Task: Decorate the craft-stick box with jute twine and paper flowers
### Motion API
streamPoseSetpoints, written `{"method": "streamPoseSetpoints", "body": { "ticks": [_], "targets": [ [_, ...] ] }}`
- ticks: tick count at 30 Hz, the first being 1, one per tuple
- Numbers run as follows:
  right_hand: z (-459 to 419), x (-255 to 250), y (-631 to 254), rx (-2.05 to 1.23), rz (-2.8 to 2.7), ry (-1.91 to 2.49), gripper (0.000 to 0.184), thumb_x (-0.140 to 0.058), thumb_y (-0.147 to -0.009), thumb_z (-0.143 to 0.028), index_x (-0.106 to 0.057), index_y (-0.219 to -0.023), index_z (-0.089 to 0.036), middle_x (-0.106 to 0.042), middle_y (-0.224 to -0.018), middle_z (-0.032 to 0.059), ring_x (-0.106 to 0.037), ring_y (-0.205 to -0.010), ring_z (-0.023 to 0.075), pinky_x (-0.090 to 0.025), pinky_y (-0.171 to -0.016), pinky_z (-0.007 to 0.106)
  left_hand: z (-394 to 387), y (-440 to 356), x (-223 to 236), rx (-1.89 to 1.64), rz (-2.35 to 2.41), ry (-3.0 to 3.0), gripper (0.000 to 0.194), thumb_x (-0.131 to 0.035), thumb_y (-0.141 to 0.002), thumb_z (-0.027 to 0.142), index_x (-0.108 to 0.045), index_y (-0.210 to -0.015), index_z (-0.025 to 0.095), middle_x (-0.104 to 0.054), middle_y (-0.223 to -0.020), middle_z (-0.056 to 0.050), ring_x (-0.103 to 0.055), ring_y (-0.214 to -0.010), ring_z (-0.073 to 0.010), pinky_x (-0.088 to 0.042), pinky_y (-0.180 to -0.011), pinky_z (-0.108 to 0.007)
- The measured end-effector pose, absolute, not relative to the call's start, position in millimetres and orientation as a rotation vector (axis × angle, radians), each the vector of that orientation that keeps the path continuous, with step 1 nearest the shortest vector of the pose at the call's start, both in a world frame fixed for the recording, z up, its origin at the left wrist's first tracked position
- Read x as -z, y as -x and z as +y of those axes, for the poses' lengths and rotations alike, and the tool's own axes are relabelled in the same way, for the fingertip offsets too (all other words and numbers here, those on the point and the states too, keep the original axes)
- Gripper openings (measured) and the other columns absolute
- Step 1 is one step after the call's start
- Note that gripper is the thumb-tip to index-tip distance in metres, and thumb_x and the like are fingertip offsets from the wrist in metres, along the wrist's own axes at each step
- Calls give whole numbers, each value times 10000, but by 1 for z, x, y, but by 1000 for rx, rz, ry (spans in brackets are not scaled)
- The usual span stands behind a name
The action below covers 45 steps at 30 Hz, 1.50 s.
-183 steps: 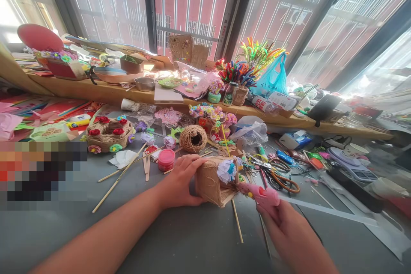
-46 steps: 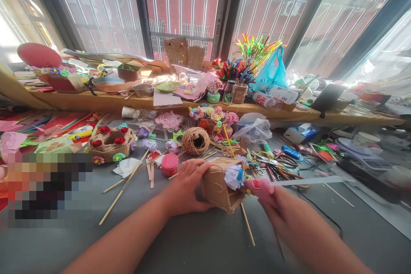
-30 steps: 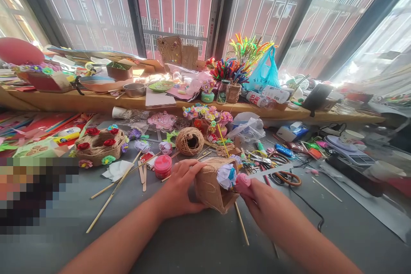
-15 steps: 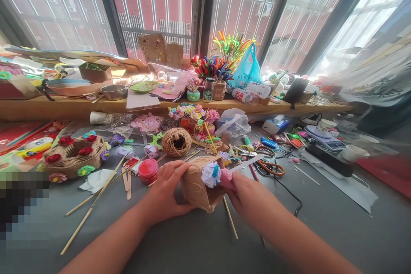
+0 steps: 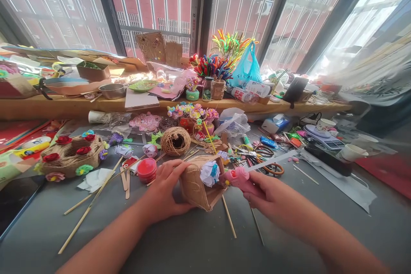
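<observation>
My left hand [image 5: 167,188] is closed around the left side of a small twine-covered cardboard box [image 5: 195,190], which is tilted with its open side toward the right. A white and blue paper flower [image 5: 209,174] sits at the box's upper edge. In my right hand [image 5: 269,190] is a pink hot glue gun [image 5: 240,180], with a long clear glue stick [image 5: 276,160] projecting from its back. Its nozzle points left, close to the box's right edge; whether it touches is hard to tell.
Behind the box lies a ball of twine [image 5: 175,141], with a red tub [image 5: 147,170] nearby. A flower-trimmed twine ring [image 5: 70,156] stands at left. Thin wooden sticks [image 5: 86,214] lie across the table. Scissors [image 5: 272,167] and a kitchen scale [image 5: 324,137] are on the right.
My right hand has moved right with the glue gun, so its nozzle now shows at the box's right edge. The left hand and box have barely moved.
</observation>
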State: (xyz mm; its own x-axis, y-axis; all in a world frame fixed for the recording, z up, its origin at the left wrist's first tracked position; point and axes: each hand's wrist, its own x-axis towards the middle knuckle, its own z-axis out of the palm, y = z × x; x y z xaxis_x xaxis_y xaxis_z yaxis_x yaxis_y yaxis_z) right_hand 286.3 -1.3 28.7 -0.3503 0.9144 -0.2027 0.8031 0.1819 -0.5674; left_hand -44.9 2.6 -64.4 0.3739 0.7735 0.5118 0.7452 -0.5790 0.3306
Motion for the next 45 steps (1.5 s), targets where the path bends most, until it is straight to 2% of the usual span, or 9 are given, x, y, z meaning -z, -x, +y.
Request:
{"method": "streamPoseSetpoints", "body": {
  "ticks": [4, 7, 12, 20, 26, 36, 45],
  "targets": [
    [1, -30, -284, -953, -2264, 1608, 120, -549, -990, -300, -566, -873, -275, -682, -818, -24, -612, -744, 200, -402, -630, 279, 2, 45, 64, -987, 1428, -2560, 1044, -930, -704, 412, -347, -1565, 314, -520, -1454, -145, -540, -1349, -386, -494, -1127, -532],
    [3, -29, -274, -952, -2289, 1565, 94, -550, -992, -281, -589, -907, -279, -692, -816, -31, -607, -727, 189, -399, -629, 267, 2, 44, 64, -996, 1428, -2561, 1046, -923, -710, 420, -337, -1570, 314, -518, -1458, -141, -538, -1348, -382, -497, -1125, -525],
    [8, -30, -259, -889, -2344, 1548, 118, -503, -1029, -294, -615, -1003, -268, -728, -905, 4, -645, -786, 206, -399, -652, 275, 2, 45, 63, -958, 1460, -2557, 1016, -913, -717, 389, -352, -1559, 304, -512, -1462, -142, -536, -1346, -381, -505, -1114, -523],
    [11, -28, -247, -820, -2349, 1551, 201, -454, -1069, -306, -607, -960, -236, -761, -1004, 58, -669, -871, 226, -416, -719, 297, 3, 47, 66, -971, 1450, -2555, 1023, -906, -718, 370, -345, -1571, 306, -505, -1457, -146, -539, -1338, -386, -502, -1118, -539],
    [9, -30, -240, -807, -2277, 1787, 64, -523, -1034, -294, -545, -1044, -235, -745, -971, 56, -647, -796, 220, -348, -618, 282, 4, 48, 68, -979, 1448, -2560, 1019, -890, -734, 395, -341, -1589, 320, -507, -1452, -142, -542, -1336, -381, -506, -1122, -531],
    [14, -31, -232, -697, -2406, 1698, 39, -482, -1027, -269, -499, -998, -248, -751, -935, 66, -685, -804, 245, -279, -582, 287, 4, 48, 67, -993, 1472, -2602, 1007, -891, -734, 429, -358, -1579, 304, -535, -1434, -151, -571, -1306, -383, -527, -1093, -529],
    [15, -30, -230, -638, -2468, 1640, 121, -456, -1039, -226, -575, -1063, -230, -790, -1072, 82, -733, -898, 262, -294, -613, 308, 5, 47, 65, -981, 1487, -2614, 973, -873, -753, 465, -352, -1562, 320, -527, -1421, -140, -569, -1303, -381, -529, -1090, -532]
  ]
}}
